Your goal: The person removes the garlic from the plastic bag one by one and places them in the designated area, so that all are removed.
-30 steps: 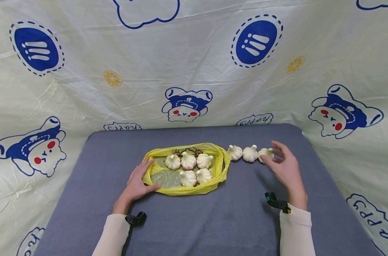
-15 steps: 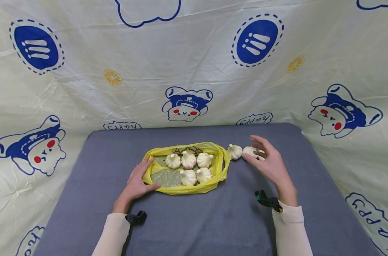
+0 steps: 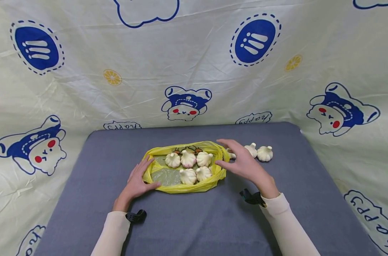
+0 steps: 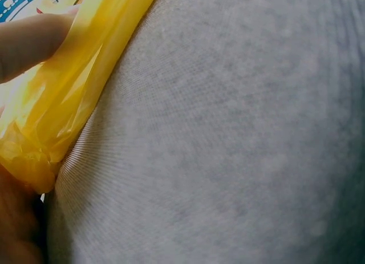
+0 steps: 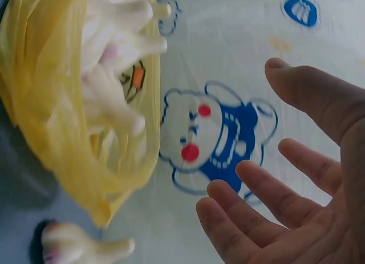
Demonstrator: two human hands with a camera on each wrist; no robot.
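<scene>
A yellow plastic bag [image 3: 181, 190] with a rolled-open mouth lies on the table; several garlic bulbs [image 3: 188, 159] sit inside it in two rows. My left hand [image 3: 137, 182] holds the bag's left end, its thumb [image 4: 31, 44] and fingertips over the rim. Past the bag's right end stand three more bulbs in a row. The nearest, a garlic bulb [image 3: 231, 155], is partly hidden by my right hand [image 3: 243, 161]. That hand hovers by the bag's right rim, thumb and fingers apart and nothing between them, as the fingers [image 5: 279, 198] in the right wrist view confirm.
The two farther bulbs, a middle garlic bulb [image 3: 251, 149] and an outer garlic bulb [image 3: 265, 153], stand to the right of my right hand. A grey cloth covers the table [image 3: 181, 227]. Behind it hangs a pale printed curtain [image 3: 194, 57].
My right hand has moved left, from over the outermost bulb, past the middle one, to the bag's right rim. The bulbs, bag and left hand stay in place.
</scene>
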